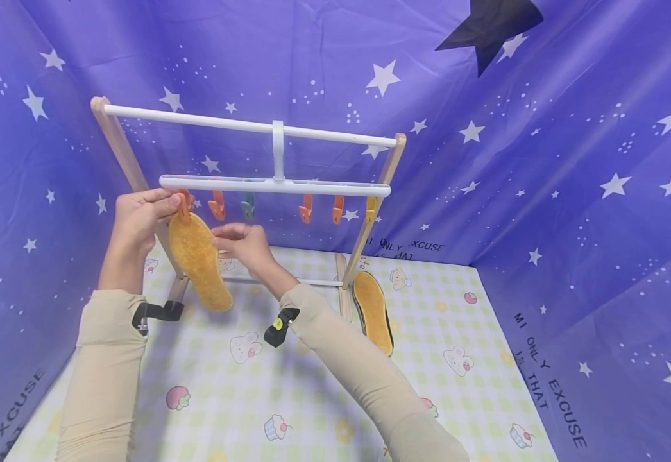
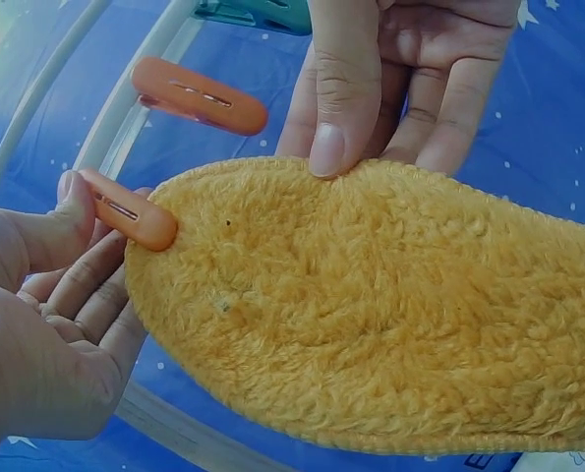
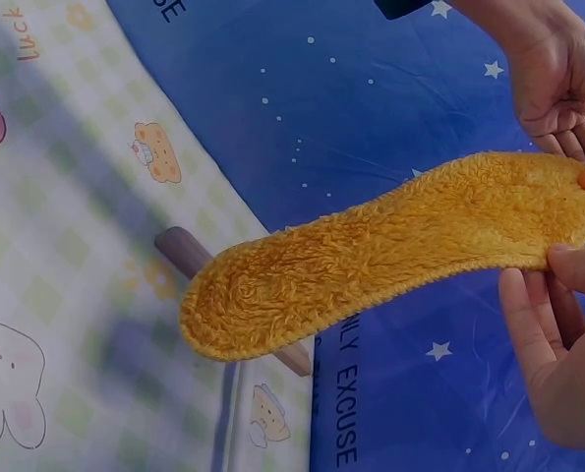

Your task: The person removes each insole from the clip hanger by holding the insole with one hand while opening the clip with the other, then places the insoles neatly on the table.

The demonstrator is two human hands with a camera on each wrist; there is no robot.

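Observation:
A fuzzy yellow insole [image 1: 199,260] hangs toe-up below the left end of a white clip hanger [image 1: 335,187]. At its upper tip sits an orange clip [image 2: 135,211], which my left hand [image 1: 139,218] pinches between thumb and fingers. My right hand [image 1: 246,247] pinches the insole's right edge, thumb on the fuzzy face and fingers behind, as the left wrist view shows. Another orange clip [image 2: 199,95] hangs beside the held one. In the right wrist view the insole's heel end [image 3: 238,305] points away from both hands.
The hanger hooks over the white bar of a wooden-sided rack [image 1: 120,144]. More clips hang along it, including a green clip [image 1: 247,205] and a yellow clip [image 1: 371,208]. A second yellow insole with a dark edge [image 1: 373,311] lies on the checked tablecloth [image 1: 428,385], by the rack's right foot.

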